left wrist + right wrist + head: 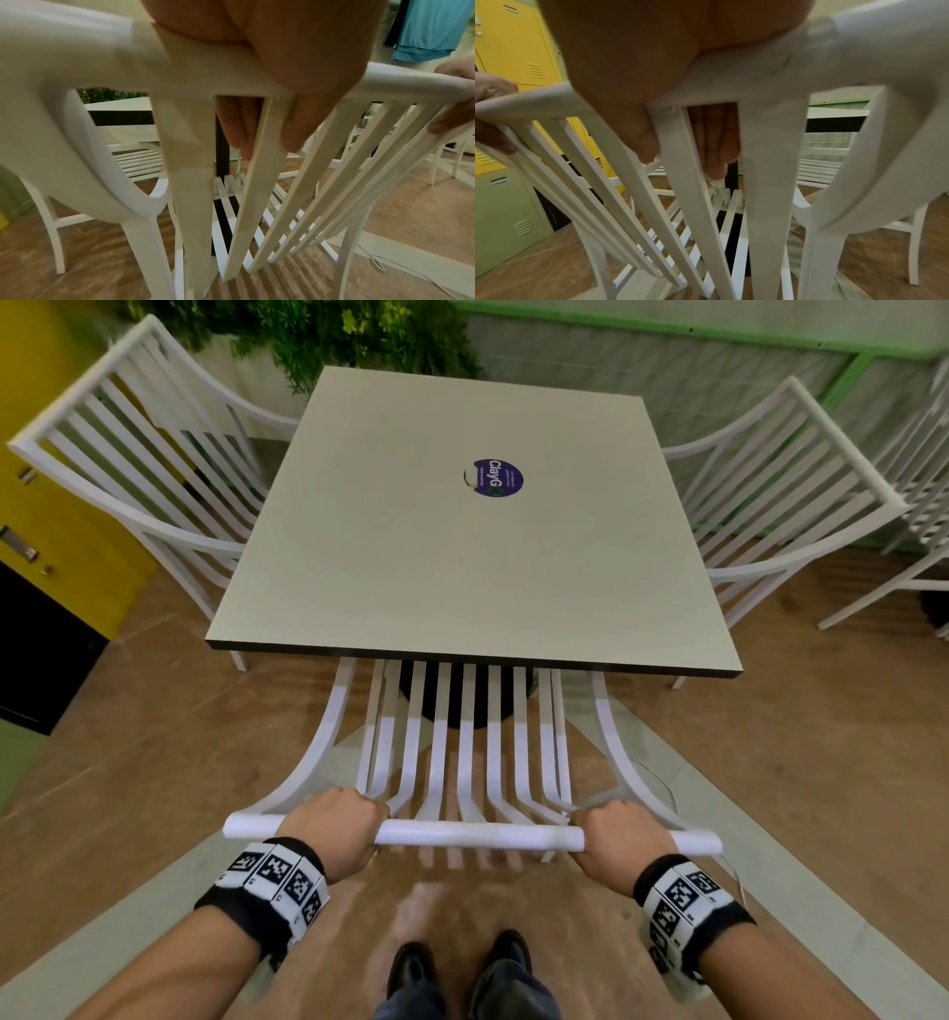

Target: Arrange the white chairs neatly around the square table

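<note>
A square beige table [462, 546] with a purple sticker stands ahead of me. A white slatted chair [477, 834] is in front of me, its seat tucked under the table's near edge. My left hand [339, 829] grips the chair's top rail [102, 67] near its left end, fingers curled over the rail [257, 121]. My right hand [616, 839] grips the same rail [795, 67] near its right end. Another white chair [133, 454] stands at the table's left side and one more white chair [780, 490] at its right side.
Yellow and green lockers [56, 516] stand at the left, with a dark opening below. A plant [359, 336] and a green-framed wall are behind the table. A further white chair [919, 516] is at the far right. My shoes [462, 968] are on the wooden floor.
</note>
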Available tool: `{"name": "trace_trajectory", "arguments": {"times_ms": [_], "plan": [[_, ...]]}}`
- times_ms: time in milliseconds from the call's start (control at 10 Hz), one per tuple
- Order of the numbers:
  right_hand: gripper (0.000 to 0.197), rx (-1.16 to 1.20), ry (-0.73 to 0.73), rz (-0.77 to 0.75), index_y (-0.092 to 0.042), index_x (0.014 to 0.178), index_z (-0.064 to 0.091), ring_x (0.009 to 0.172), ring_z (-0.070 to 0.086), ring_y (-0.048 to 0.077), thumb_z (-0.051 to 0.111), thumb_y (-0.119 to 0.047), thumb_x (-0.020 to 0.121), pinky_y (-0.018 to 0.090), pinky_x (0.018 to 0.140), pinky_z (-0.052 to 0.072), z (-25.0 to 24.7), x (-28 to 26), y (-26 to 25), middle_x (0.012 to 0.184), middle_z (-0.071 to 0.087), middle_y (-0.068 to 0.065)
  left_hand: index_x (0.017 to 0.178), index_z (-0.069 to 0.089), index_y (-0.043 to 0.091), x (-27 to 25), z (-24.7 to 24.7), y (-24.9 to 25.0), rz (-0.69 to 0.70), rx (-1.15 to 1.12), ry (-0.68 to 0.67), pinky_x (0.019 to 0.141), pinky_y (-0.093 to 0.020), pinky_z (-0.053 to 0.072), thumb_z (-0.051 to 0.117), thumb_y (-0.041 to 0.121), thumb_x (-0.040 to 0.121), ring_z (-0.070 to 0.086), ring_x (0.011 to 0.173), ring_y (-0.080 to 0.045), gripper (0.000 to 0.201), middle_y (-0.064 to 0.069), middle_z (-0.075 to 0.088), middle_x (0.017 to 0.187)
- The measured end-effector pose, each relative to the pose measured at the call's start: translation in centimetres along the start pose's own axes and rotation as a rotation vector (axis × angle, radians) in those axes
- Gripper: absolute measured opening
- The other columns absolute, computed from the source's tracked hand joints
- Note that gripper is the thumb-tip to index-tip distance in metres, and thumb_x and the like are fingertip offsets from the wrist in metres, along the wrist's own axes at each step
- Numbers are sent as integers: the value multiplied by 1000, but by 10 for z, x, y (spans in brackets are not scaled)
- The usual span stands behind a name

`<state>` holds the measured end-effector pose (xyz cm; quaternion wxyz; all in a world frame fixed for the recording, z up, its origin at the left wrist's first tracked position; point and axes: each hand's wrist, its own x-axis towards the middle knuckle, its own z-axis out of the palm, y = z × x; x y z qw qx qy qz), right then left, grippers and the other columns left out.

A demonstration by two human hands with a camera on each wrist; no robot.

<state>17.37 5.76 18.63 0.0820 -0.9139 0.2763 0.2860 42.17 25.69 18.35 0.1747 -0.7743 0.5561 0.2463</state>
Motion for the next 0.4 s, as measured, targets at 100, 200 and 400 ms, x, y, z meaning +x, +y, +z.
{"name": "trace_trajectory", "arguments": {"times_ms": [100,200,400], "plan": [[23,-1,29,4,-26,104,63,74,66,17,51,-35,88,30,69,55,3,-1,1,90,70,-2,102,60,27,-1,0,2,-8,0,13,79,-33,54,53,30,88,64,85,-19,16,2,68,95],[27,22,99,14,-28,111,60,82,65,17,53,-38,87,30,71,51,6,-4,-1,98,69,-3,107,58,27,-4,4,4,-25,-14,81,80,-34,54,53,29,87,64,88,-19,21,3,68,100],[45,184,480,-64,-34,107,62,90,60,12,75,-41,65,30,80,52,29,-21,-1,103,64,-10,132,48,29,-27,30,8,-6,-306,473,108,-39,36,70,30,76,53,119,-17,60,7,57,132]]}}
